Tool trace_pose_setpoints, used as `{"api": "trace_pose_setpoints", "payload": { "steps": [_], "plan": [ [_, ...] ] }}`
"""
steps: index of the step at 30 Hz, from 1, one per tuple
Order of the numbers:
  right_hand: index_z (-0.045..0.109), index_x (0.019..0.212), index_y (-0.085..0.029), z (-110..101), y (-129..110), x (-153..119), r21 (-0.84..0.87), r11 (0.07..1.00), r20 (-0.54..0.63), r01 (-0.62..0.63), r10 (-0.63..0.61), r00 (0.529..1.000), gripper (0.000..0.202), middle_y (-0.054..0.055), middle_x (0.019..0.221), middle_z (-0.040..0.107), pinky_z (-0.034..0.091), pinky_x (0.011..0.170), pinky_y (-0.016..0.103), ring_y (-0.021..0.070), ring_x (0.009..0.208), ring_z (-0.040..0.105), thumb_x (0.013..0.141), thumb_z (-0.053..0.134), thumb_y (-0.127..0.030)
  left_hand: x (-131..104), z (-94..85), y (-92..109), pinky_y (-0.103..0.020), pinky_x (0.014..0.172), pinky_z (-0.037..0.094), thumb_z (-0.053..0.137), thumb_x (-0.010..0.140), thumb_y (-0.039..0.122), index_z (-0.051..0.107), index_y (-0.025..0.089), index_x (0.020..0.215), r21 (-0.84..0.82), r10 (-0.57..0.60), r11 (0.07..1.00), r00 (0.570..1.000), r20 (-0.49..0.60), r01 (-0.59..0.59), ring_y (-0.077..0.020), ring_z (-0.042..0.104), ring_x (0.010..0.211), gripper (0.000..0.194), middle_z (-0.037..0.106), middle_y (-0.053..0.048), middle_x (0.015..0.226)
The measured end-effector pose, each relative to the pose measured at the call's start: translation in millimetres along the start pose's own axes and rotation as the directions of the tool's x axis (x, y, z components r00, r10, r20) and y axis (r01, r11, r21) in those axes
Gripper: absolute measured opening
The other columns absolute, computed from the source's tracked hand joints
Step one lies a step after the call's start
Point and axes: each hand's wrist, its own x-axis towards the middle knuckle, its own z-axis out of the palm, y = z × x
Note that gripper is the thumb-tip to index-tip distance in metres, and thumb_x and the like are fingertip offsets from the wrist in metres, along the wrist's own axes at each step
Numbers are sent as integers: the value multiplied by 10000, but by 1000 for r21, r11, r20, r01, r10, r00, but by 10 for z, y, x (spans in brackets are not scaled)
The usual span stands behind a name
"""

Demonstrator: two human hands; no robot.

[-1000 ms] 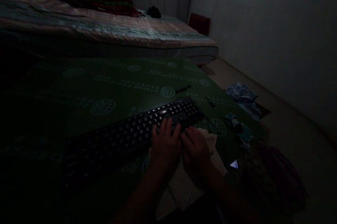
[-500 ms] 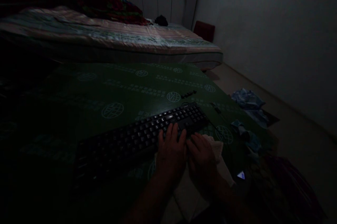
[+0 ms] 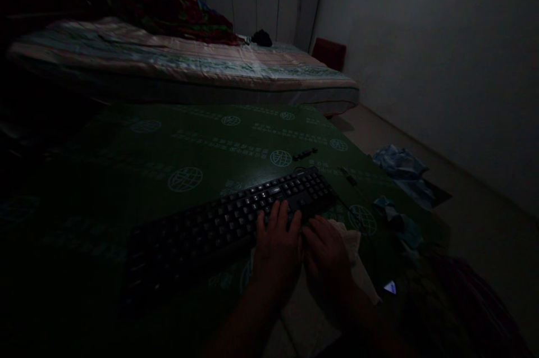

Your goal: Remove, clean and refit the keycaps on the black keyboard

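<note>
A black computer keyboard (image 3: 202,229) lies slantwise on a green patterned tabletop (image 3: 236,150). My left hand (image 3: 278,237) rests palm down over the keyboard's near edge, its fingers apart and the tips on the lower keys. Close beside it, my right hand (image 3: 327,248) has its fingers bent and together near the keyboard's front corner. A pale cloth (image 3: 357,260) lies under and around my right hand. Whatever sits between the right fingers is hidden in the dark. Beyond the keyboard is a row of small black pieces (image 3: 305,154).
The keyboard's thin cable (image 3: 351,213) runs off to the right. Crumpled cloths (image 3: 400,223) lie along the right side, near a small glowing triangle (image 3: 390,287). A bed (image 3: 210,69) stands behind the table, with a white wall (image 3: 429,38) on the right. Light is very dim.
The whole view has shifted slightly, so everything sits a little lower and further right. Both hands keep nearly the same place against the keyboard.
</note>
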Motion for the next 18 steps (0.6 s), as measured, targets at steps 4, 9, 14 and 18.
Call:
{"api": "trace_pose_setpoints", "payload": {
  "steps": [4,9,14,18],
  "plan": [
    [594,1110,-154,19,28,-14,-10,1000,-5,14,-14,1000,317,132,1124,603,448,952,459,255,1129,512,838,432,-125,9,-14,-5,-587,1051,295,503,872,289,572,210,1262,-4,12,1000,1000,7,-12,-334,405,1315,404,477,-170,1403],
    [600,1080,-158,20,38,-4,-23,999,-44,35,-36,998,283,134,1111,611,472,918,456,254,1100,531,857,428,-130,11,-2,-18,-593,1044,299,478,887,295,578,215,1254,-15,7,1000,1000,3,-7,-331,413,1310,389,482,-170,1398],
    [596,1069,-160,13,92,53,-2,1000,-70,19,-20,997,245,130,1118,610,491,905,447,244,1093,536,866,461,-147,-4,9,-25,-594,1043,298,469,889,293,570,219,1260,-16,13,1000,1000,-4,-13,-330,408,1313,392,479,-163,1404],
    [608,1070,-147,25,231,155,-13,1000,-108,-3,2,994,247,147,1107,611,503,886,464,260,1105,530,865,473,-172,-13,25,-33,-592,1039,302,472,884,278,566,228,1261,-7,15,1000,1000,-12,-15,-326,407,1314,392,481,-158,1403]
  ]
}}
